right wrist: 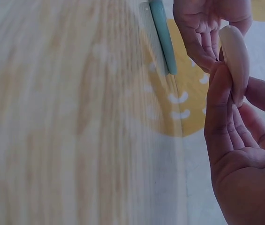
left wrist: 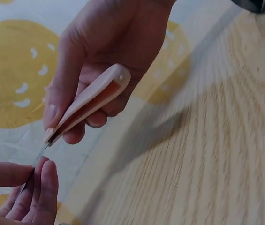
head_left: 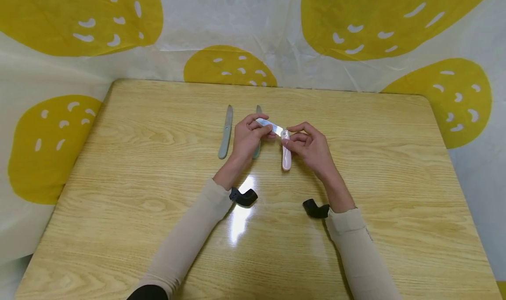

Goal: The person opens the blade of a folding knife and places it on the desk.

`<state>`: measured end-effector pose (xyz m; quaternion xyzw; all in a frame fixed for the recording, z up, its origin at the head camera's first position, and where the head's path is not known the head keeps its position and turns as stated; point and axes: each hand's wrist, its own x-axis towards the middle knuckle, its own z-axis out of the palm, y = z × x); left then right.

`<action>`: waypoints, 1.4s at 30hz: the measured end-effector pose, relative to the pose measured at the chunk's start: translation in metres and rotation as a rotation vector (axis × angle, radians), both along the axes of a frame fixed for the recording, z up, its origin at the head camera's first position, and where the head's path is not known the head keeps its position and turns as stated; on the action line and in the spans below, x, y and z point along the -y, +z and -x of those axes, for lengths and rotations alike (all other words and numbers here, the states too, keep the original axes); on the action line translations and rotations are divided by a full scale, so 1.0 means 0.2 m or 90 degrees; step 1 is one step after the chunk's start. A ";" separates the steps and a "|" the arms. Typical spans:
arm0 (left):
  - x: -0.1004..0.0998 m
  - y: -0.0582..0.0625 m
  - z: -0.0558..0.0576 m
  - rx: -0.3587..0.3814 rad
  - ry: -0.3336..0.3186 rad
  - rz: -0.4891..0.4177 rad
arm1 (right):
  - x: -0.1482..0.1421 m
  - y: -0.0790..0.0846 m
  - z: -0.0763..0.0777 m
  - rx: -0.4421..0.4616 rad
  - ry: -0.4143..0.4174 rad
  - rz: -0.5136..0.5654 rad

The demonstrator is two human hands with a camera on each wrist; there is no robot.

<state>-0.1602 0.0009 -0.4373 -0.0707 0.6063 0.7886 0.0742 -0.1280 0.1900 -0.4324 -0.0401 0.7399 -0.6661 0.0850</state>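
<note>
A folding knife with a pale pink handle (head_left: pixel 286 153) is held between both hands, its shiny blade (head_left: pixel 276 129) partly unfolded and angled to the handle. My left hand (head_left: pixel 249 135) pinches the blade between thumb and fingers. My right hand (head_left: pixel 310 147) grips the handle near the pivot. In the left wrist view the slot along the pink handle (left wrist: pixel 89 102) faces the camera. The right wrist view shows the handle's rounded back (right wrist: pixel 236 61) between the right thumb and fingers. Behind the left hand lies a green-handled knife (head_left: pixel 258 152), partly hidden by that hand.
Another green-handled knife (head_left: pixel 225 137) lies unfolded on the wooden table (head_left: pixel 158 168), left of the left hand. A patterned cloth (head_left: pixel 237 10) hangs behind the table. Black wrist-worn devices (head_left: pixel 243 197) sit at both sleeve cuffs.
</note>
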 end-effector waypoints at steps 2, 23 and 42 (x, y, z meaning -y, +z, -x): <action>0.00 0.00 0.01 -0.005 -0.008 0.007 | 0.00 0.00 0.00 -0.003 0.003 -0.002; -0.07 0.00 -0.04 -0.083 0.094 -0.050 | 0.01 0.01 -0.01 -0.033 -0.025 0.005; -0.11 -0.01 -0.06 -0.106 0.182 -0.117 | 0.03 0.00 -0.01 -0.036 -0.043 0.029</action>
